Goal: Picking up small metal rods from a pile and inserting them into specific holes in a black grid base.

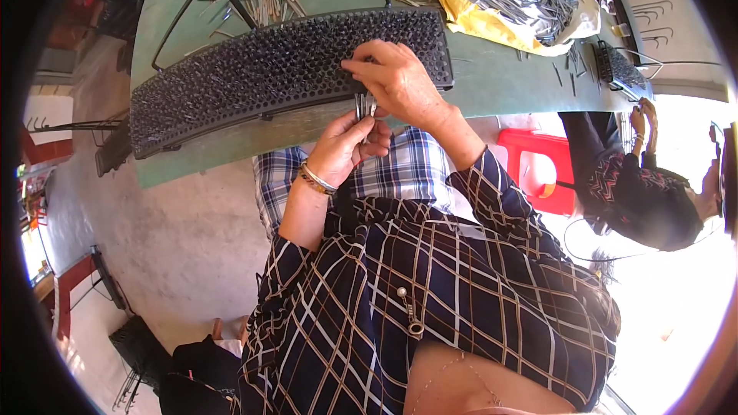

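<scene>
A long black rack (254,69) pierced with rows of holes lies along the table's near edge, and many of its holes hold small dark upright pieces. Just in front of that rack, my left hand (342,146) is closed around a few slim metal strips (360,106) pointing upward. My right hand (403,84) reaches over the rack's right half, its fingers bent and pinched close to the holes. Whatever sits between those fingertips is too small or hidden to make out.
Loose slim metal strips (269,4) are scattered on the green table (492,77). A yellow-and-white sack (469,19) bears a large heap of them. A co-worker (638,192) sits at the right near another black rack (621,69). A red stool (538,157) stands below the table.
</scene>
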`<state>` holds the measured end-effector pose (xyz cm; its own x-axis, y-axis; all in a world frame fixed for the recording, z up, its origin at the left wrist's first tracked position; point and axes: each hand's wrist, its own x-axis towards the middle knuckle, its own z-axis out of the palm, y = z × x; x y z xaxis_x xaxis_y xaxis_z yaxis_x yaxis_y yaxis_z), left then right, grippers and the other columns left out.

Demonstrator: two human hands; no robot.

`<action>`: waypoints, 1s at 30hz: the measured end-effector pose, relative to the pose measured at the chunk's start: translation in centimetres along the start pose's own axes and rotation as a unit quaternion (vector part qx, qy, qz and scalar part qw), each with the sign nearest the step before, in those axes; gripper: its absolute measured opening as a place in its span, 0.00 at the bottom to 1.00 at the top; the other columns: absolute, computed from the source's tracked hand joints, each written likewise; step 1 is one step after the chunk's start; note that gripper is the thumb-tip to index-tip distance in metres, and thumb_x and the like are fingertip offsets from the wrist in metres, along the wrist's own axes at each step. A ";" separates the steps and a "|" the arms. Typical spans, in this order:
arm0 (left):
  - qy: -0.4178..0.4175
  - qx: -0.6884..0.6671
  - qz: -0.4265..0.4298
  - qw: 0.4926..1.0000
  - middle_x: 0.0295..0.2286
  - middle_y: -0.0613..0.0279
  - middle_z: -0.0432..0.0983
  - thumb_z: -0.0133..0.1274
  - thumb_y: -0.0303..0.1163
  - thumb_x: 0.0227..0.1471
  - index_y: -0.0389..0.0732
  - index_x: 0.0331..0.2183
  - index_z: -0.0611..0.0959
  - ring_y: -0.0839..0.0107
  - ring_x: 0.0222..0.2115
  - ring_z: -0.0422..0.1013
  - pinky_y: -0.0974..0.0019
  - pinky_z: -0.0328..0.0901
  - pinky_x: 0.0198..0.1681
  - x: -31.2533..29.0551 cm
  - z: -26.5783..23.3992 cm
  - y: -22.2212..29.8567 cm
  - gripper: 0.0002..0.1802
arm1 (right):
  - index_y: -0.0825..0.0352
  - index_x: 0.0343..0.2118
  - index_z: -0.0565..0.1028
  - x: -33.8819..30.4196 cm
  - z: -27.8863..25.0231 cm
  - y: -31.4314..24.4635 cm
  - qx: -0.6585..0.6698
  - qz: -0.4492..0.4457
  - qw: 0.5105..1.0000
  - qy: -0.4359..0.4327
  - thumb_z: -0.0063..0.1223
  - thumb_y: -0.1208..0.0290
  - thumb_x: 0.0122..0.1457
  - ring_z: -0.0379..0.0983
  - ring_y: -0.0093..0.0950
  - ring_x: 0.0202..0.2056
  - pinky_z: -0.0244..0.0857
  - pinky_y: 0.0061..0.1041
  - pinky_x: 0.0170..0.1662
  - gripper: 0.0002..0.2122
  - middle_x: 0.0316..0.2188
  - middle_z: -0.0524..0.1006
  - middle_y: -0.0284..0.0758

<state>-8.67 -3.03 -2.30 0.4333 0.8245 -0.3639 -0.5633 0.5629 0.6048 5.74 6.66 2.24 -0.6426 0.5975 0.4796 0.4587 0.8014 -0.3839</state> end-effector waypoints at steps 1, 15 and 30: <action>0.000 -0.001 0.000 1.000 0.33 0.57 0.73 0.42 0.32 0.59 0.33 0.46 0.71 0.71 0.32 0.73 0.70 0.71 0.35 0.0 0.1 0.0 0.16 | 0.62 0.39 0.77 0.0 -0.1 -0.1 0.004 0.016 1.000 0.019 0.55 0.75 0.47 0.71 0.32 0.35 0.64 0.29 0.37 0.13 0.35 0.73 0.33; -0.018 -0.013 0.045 0.999 0.36 0.52 0.74 0.40 0.35 0.60 0.31 0.43 0.71 0.65 0.36 0.73 0.64 0.71 0.39 0.9 1.8 0.3 0.17 | 0.72 0.30 0.78 -3.1 -2.1 -0.7 0.355 0.347 0.866 -0.061 0.58 0.72 0.52 0.69 0.15 0.27 0.64 0.17 0.29 0.07 0.24 0.75 0.31; 0.025 0.007 0.028 0.999 0.36 0.53 0.74 0.42 0.37 0.59 0.32 0.46 0.71 0.68 0.36 0.73 0.66 0.71 0.39 0.7 1.5 -0.1 0.20 | 0.71 0.36 0.77 0.0 -1.7 1.2 0.228 0.166 0.959 0.025 0.55 0.75 0.53 0.74 0.19 0.31 0.69 0.18 0.34 0.08 0.32 0.78 0.35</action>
<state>-7.29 -2.55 -1.58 0.3653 0.8564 -0.3648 -0.5750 0.5158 0.6351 7.29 7.71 3.09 -0.4716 0.8277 0.3042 0.3101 0.4786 -0.8215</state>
